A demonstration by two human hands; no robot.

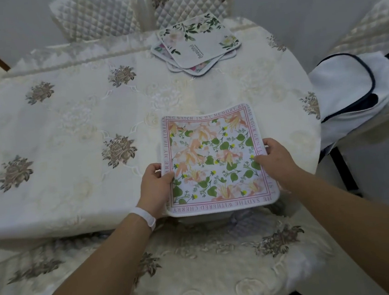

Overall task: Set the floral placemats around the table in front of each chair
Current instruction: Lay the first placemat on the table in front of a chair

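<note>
A square floral placemat (213, 150) with peach flowers, green leaves and a pink lettered border lies at the near edge of the table (66, 127), its front edge hanging slightly past the rim. My left hand (157, 187) grips its left side, thumb on top. My right hand (278, 157) grips its right side. A stack of several more floral placemats (197, 43) sits fanned at the far side of the table, in front of a quilted chair (192, 1).
A cream embroidered cloth covers the table. A second quilted chair (95, 13) stands at the back left, another chair (373, 30) at the right holds a white bag with dark trim (351, 92). A cushioned chair seat (213, 265) is right below me.
</note>
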